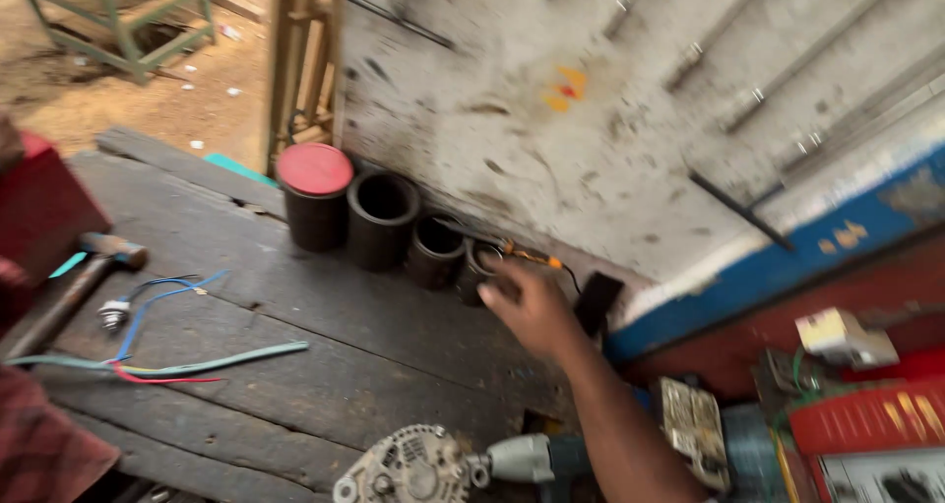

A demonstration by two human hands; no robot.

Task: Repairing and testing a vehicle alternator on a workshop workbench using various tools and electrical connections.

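At the back of the wooden bench (325, 365), hard against the scuffed white wall (551, 119), our right hand (527, 306) reaches toward the smallest black cylinder (479, 267), which ends a row of four at about one o'clock from the bench's middle. The fingers curl loosely at its rim; motion blur keeps us from telling whether they grip it or only touch it, so the grasp stays uncertain. An orange-handled tool (532, 258) lies across that cylinder's top, just above our knuckles. We judge that a careless pull could knock the tool off or tip the cylinder into the next black cylinder (434, 251), since the two stand touching. Further toward nine o'clock stand a larger black cylinder (382, 218) and a red-lidded can (315, 208).

Our left hand is out of view. At six o'clock an alternator (413, 469) is cut off by the frame's lower edge. At nine o'clock lie a hammer (74, 286) and loose blue, red and pale green wires (167, 360). The clutter at four o'clock is too blurred to name.
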